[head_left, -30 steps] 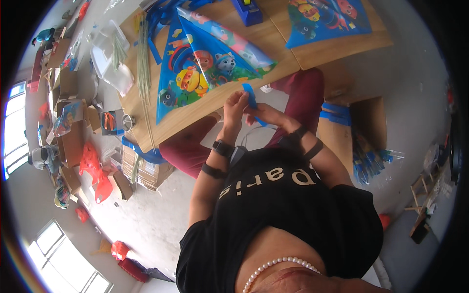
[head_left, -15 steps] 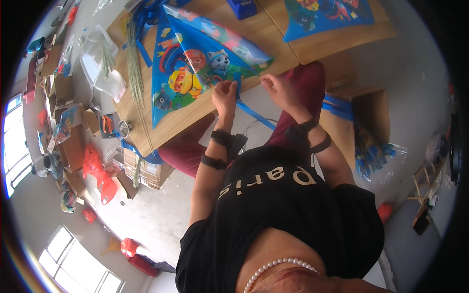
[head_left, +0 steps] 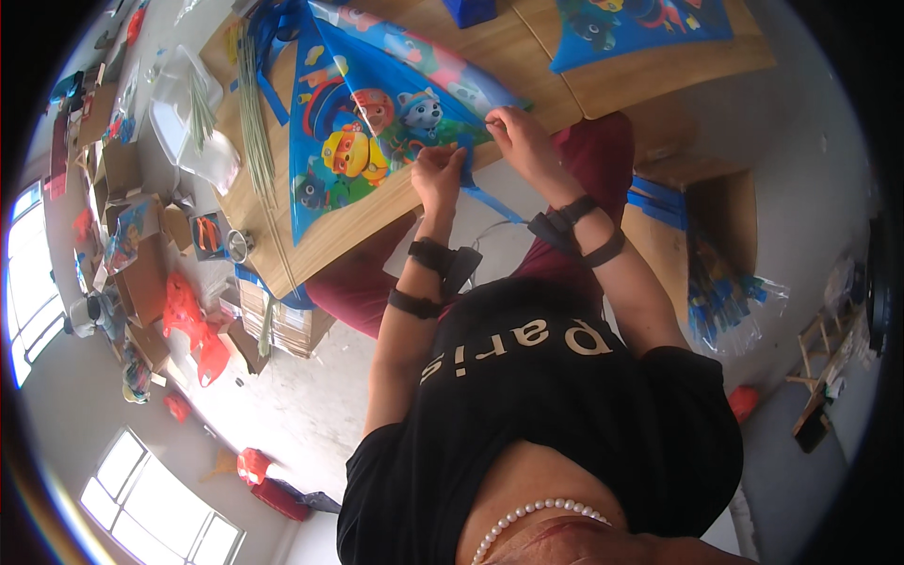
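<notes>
A blue kite (head_left: 315, 122) printed with cartoon dogs lies on the wooden table, its lower edge hanging toward my lap. One side of the sheet is folded over, showing a paler back. My left hand (head_left: 436, 179) is closed in a pinch at the kite's lower edge, on a blue ribbon (head_left: 494, 205) that trails down over my lap. To its right, my right hand (head_left: 523, 143) pinches the kite's edge close to the right corner. The exact contact under the fingertips of both hands is hidden. Black straps circle both wrists.
Thin pale sticks (head_left: 254, 122) lie on the table's left side, beside blue ribbons (head_left: 270, 80). Another printed sheet (head_left: 640, 38) lies at the far right, near a blue object (head_left: 470, 11). A cardboard box (head_left: 720, 212) with bagged blue items stands right of my leg.
My right hand has moved left and up, from apart in the air onto the kite's edge. My left hand stays nearly in place. The view has shifted slightly.
</notes>
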A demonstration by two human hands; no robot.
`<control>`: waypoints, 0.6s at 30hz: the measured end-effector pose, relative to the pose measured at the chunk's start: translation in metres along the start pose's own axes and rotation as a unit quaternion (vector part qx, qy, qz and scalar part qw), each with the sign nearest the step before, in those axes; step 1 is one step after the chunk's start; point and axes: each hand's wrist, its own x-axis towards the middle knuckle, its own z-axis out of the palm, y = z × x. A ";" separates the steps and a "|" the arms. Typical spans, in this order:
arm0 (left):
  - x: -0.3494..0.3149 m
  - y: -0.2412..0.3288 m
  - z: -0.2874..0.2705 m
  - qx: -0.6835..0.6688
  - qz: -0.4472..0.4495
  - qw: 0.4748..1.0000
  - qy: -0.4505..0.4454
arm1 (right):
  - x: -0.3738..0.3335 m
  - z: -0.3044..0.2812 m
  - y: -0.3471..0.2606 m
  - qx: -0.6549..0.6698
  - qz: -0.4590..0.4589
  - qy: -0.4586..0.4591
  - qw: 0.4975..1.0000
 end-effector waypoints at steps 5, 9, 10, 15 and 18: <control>-0.003 0.010 0.001 0.009 -0.007 1.000 0.001 | 0.003 0.009 0.003 -0.010 0.015 0.001 1.000; -0.005 0.015 -0.001 0.029 -0.011 0.999 0.009 | 0.005 0.017 -0.004 -0.059 0.040 -0.002 0.997; -0.004 0.015 -0.001 0.029 -0.011 0.999 0.009 | 0.005 0.019 -0.004 -0.075 0.034 0.003 0.997; -0.002 0.010 0.001 0.017 -0.014 1.000 0.003 | 0.003 0.025 -0.005 -0.114 0.018 0.016 0.993; -0.002 0.007 0.001 0.021 0.000 1.000 0.008 | 0.002 0.027 -0.007 -0.124 0.017 0.022 0.992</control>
